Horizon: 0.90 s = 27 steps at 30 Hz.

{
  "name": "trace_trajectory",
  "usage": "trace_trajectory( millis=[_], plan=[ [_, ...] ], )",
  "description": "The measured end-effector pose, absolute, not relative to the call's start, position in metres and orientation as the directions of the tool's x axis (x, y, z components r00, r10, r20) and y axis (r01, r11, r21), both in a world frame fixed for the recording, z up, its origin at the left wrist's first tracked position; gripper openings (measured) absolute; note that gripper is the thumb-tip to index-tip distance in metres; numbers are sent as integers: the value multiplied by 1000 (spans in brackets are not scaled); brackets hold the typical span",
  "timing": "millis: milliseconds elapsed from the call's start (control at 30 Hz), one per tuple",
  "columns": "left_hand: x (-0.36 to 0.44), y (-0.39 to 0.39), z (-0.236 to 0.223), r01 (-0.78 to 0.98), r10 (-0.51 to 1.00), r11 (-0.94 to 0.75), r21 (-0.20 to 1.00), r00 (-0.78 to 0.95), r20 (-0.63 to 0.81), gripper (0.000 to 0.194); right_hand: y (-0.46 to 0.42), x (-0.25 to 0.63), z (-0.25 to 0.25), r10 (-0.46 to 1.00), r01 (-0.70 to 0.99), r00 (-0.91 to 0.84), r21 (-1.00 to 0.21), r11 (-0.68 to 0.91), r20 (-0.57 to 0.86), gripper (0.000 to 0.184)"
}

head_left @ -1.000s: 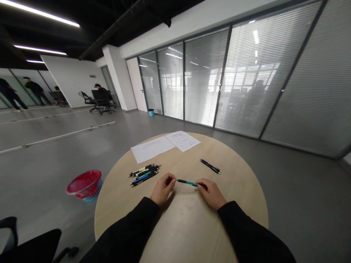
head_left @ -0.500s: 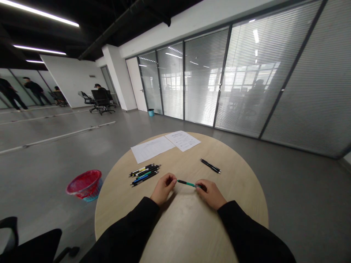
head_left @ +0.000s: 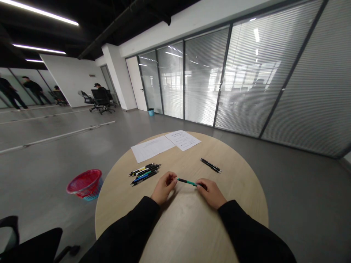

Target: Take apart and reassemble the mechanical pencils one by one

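A green and black pen (head_left: 187, 182) lies level between my hands, just above the near middle of the round table. My right hand (head_left: 211, 193) is closed around its rear end, which the fingers partly hide. At the other end, the thumb and fingers of my left hand (head_left: 164, 188) are pinched at the tip; the tip itself is mostly covered. To the left of my left hand lies a group of several pens (head_left: 144, 174), black with white, yellow, green and blue parts. Beyond my right hand rest black pens (head_left: 210, 165), side by side.
Two printed paper sheets (head_left: 153, 148) lie at the far side of the wooden table (head_left: 241, 175). A red-lined wastebasket (head_left: 85, 184) stands on the floor at left, with a black chair (head_left: 41, 246) nearer. People and office chairs (head_left: 101, 98) are far back, near glass partitions.
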<state>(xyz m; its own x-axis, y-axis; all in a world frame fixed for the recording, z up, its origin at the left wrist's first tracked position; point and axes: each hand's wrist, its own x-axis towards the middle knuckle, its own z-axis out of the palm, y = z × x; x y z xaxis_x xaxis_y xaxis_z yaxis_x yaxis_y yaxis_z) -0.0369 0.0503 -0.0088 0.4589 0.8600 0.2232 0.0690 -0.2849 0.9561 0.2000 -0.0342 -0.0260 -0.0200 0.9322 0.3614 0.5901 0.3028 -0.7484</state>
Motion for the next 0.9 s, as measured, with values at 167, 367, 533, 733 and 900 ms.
trace_trajectory(
  millis=[167, 367, 533, 733, 900],
  plan=[
    [-38, 49, -7, 119, 862, -315, 942, 450, 232, 27, -34, 201, -28, 934, 589, -22, -750, 301, 358, 17],
    [-37, 50, -8, 135, 859, -319, 938, 460, 226, 26, -33, 201, -30, 934, 581, -24, -755, 303, 357, 17],
    [-37, 49, -7, 108, 846, -309, 945, 486, 221, 27, -34, 200, -28, 934, 581, -18, -757, 301, 357, 17],
    [-42, 52, -4, 178, 862, -388, 904, 418, 288, 19, -33, 201, -28, 935, 581, -5, -760, 290, 353, 18],
    [-50, 56, -6, 495, 830, -547, 675, 424, 362, 12, -33, 201, -29, 933, 583, 5, -759, 289, 359, 19]
  ],
)
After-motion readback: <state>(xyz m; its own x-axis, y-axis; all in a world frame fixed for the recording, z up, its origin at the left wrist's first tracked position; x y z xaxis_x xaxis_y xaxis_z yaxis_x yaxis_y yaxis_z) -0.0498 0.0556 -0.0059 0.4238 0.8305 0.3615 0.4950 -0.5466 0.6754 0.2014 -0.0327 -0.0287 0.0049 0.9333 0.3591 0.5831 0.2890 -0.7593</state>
